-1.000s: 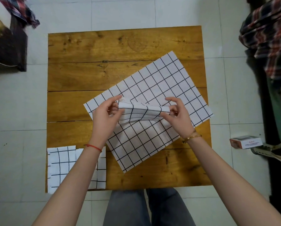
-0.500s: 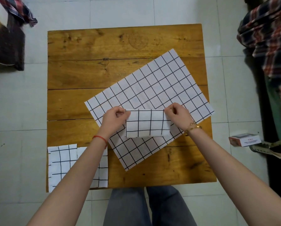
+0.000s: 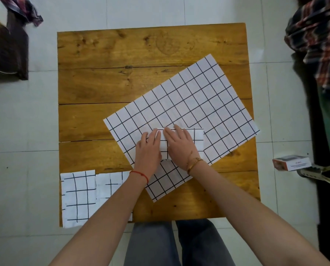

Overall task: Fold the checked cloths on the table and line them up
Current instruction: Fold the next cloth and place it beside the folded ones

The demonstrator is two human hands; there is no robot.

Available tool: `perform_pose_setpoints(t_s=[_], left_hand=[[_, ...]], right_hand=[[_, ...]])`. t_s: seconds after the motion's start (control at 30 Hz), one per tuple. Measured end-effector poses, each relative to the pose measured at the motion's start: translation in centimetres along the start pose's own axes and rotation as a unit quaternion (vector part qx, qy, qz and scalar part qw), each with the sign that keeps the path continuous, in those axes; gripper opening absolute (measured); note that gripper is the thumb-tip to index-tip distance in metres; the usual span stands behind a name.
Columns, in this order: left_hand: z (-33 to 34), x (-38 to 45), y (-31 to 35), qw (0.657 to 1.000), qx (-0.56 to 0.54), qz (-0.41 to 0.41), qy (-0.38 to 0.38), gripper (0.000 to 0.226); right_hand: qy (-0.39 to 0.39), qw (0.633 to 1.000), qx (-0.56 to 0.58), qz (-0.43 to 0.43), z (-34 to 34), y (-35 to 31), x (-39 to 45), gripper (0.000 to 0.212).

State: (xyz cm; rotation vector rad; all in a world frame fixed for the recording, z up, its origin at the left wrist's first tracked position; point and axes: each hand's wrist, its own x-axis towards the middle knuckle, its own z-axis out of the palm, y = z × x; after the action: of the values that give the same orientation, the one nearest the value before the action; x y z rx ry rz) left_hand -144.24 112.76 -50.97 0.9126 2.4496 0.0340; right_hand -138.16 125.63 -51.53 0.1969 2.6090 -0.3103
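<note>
A small folded checked cloth (image 3: 198, 139) lies on top of a large unfolded checked cloth (image 3: 187, 104) that is spread at an angle across the wooden table (image 3: 106, 83). My left hand (image 3: 148, 150) and my right hand (image 3: 179, 146) both press flat on the folded cloth, fingers straight, side by side; they cover most of it. Two folded checked cloths sit at the table's near left corner, one (image 3: 77, 196) at the edge and another (image 3: 108, 185) beside it, partly hidden under my left forearm.
The table stands on a pale tiled floor. A small box (image 3: 291, 162) lies on the floor to the right. Plaid fabric (image 3: 321, 41) hangs at the right edge, and a dark bag (image 3: 5, 52) sits at the upper left. My legs are at the table's near edge.
The small cloth was held up and pinched at its two ends; it was folded down and now lies flat. Both hands moved together onto it and press it.
</note>
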Motion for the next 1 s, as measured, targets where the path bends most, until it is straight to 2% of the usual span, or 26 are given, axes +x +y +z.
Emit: perform_pose_setpoints(t_s=[0.17, 0.33, 0.4, 0.53, 0.63, 0.7, 0.77, 0.9, 1.0], left_hand=[[0.2, -0.3, -0.5, 1.0, 0.004, -0.007, -0.011, 0.072], [0.2, -0.5, -0.8, 1.0, 0.009, -0.005, -0.016, 0.075], [0.3, -0.7, -0.7, 1.0, 0.017, -0.001, -0.012, 0.074], [0.5, -2.5, -0.7, 0.997, 0.0, 0.028, 0.07, 0.059], [2.0, -5.2, -0.6, 0.992, -0.03, 0.04, 0.119, 0.048], [2.8, -6.7, -0.4, 0.995, -0.035, 0.024, 0.093, 0.049], [3.5, -7.6, -0.2, 0.999, -0.026, 0.004, 0.046, 0.052], [3.8, -8.0, 0.0, 1.0, 0.001, -0.016, 0.017, 0.055], [3.9, -8.1, 0.0, 1.0, 0.005, -0.027, 0.011, 0.059]], right_hand=[[0.002, 0.999, -0.036, 0.021, 1.0, 1.9, -1.5, 0.065], [0.012, 0.992, -0.023, 0.126, 1.6, 7.1, -6.0, 0.063], [0.024, 0.99, -0.024, 0.137, 1.6, 8.0, -6.9, 0.061], [0.087, 0.991, -0.009, 0.102, 1.0, 6.3, -7.0, 0.055], [0.11, 0.994, 0.004, 0.016, 1.2, 3.0, -6.9, 0.047], [0.09, 0.995, 0.008, -0.043, 1.8, 0.5, -6.7, 0.048], [0.045, 0.997, 0.01, -0.067, 2.7, -1.2, -6.5, 0.051], [0.004, 0.999, -0.01, -0.035, 3.8, -1.1, -7.2, 0.052], [0.017, 0.999, -0.032, -0.004, 4.1, 1.4, -9.0, 0.052]])
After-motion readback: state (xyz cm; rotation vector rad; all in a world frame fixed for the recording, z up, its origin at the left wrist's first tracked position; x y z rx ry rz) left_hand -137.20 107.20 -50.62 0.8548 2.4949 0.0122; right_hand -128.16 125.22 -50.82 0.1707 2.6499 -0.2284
